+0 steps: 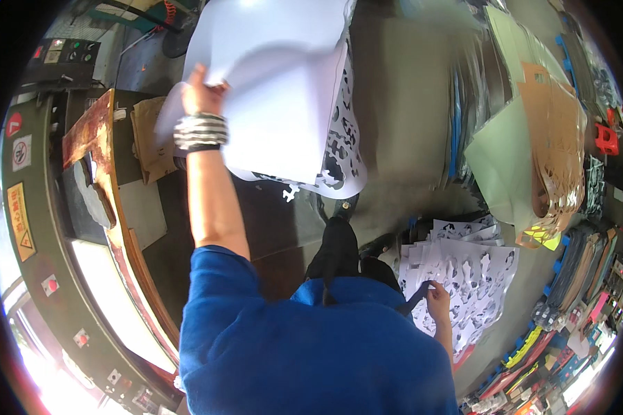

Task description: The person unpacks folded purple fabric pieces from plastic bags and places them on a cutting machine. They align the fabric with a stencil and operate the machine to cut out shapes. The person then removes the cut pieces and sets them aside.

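My left hand (204, 95), with a striped band at the wrist, is closed at the left edge of a large white sheet (284, 111). The sheet's near edge curls up and is partly smeared by motion. Beneath it lie white sheets with cut-out shapes (344, 131), and a small white cut-out piece (290, 194) sticks out at their near side. Down by my right side, my right hand (437, 301) pinches a dark strap (417, 297). Behind that hand is a pile of white die-cut sheets (488, 277), low down.
On the left stands a dark green machine (45, 228) with red buttons, beside a wood-edged board (121, 242) and a control box (62, 59). Pale green sheets (502, 149) and brown cut cardboard (550, 124) stand at right. A red plastic object (606, 140) lies farther right.
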